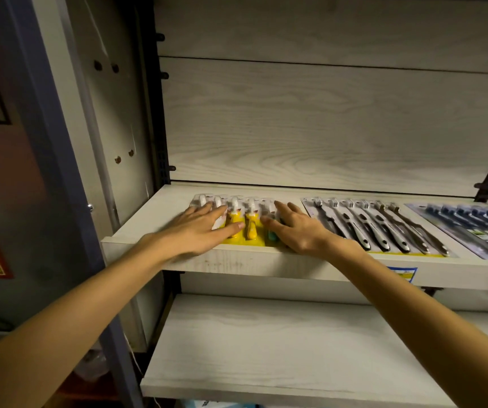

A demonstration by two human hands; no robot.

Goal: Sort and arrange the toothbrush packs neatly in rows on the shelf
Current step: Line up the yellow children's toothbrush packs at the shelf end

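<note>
Yellow-backed toothbrush pack (241, 228) sits far left on the upper shelf (136, 231), w/ both hands flat on it. Left hand (198, 231) has fingers straight and spread over the pack's left side, right hand (293, 229) same on the right side, pressing not gripping. To the right, a grey/white pack (378, 228) lies just beside it, then a blue pack (472, 228) at the frame edge. So 3 packs lined up in a row already; prob just squaring up this one left, imo. Lower shelf (266, 348) holds no packs that I can see.
</note>
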